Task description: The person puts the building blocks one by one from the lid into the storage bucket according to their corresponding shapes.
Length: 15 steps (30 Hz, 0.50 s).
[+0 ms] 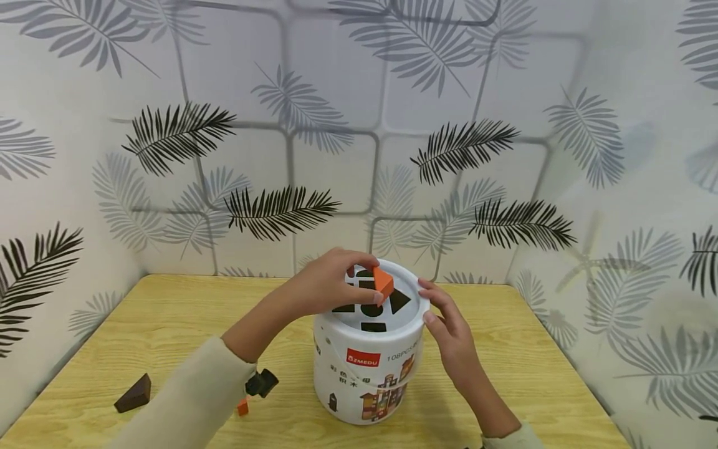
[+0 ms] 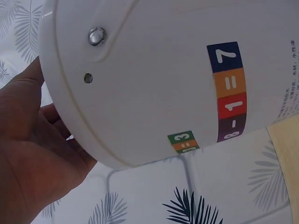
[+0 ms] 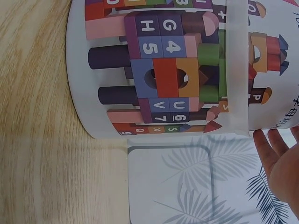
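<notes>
In the head view a white bucket [image 1: 367, 374] stands upright on the table, and its white lid [image 1: 404, 315] has several dark shape-cut holes. My left hand [image 1: 328, 284] pinches an orange triangular block [image 1: 383, 284] between thumb and fingers, over the middle of the lid. That block is out of sight in the left wrist view, where my left hand [image 2: 32, 149] is behind the rim of the bucket [image 2: 140, 93]. My right hand [image 1: 454, 330] rests its fingertips and thumb on the lid's right rim. The right wrist view has its extended fingers [image 3: 266, 151] at the bucket's side.
A dark wedge-shaped block [image 1: 133, 394] lies at the left of the wooden table [image 1: 191, 324]. Beside my left wrist is a small orange block [image 1: 242, 407]. A leaf-patterned wall covering [image 1: 336, 168] rises behind the table and at its sides.
</notes>
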Tool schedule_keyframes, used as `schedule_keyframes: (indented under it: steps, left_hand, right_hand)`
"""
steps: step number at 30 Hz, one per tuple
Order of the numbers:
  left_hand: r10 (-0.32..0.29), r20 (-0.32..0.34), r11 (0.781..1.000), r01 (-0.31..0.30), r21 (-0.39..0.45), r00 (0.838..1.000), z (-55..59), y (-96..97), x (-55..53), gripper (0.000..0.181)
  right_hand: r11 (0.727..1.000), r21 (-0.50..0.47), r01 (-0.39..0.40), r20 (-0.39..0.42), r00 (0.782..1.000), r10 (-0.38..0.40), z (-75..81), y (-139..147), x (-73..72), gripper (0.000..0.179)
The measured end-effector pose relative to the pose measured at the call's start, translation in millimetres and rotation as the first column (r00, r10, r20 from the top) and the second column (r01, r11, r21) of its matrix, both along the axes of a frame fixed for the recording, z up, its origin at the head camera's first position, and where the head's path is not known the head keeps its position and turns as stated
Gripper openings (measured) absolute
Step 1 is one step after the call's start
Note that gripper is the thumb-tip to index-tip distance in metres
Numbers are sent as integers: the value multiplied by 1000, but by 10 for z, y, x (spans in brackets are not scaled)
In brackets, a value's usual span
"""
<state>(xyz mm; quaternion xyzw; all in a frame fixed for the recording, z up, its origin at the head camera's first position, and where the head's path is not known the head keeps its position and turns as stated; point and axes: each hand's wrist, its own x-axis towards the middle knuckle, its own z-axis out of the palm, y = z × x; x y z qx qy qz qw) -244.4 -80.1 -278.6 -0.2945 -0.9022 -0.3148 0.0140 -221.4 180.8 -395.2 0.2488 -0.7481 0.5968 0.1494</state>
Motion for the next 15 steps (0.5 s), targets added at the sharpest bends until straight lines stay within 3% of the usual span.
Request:
schedule_keyframes:
  steps: [8, 15]
  left_hand:
    - [-21, 33, 999, 22, -25, 999, -20, 213, -65, 59]
    - [24, 35, 996, -20, -90, 999, -90, 286, -78, 58]
  right_hand:
    - [1000, 7, -3, 12, 1000, 3, -1, 10, 4, 33]
    - [1000, -3, -7, -1, 1000, 7, -7, 7, -7, 33]
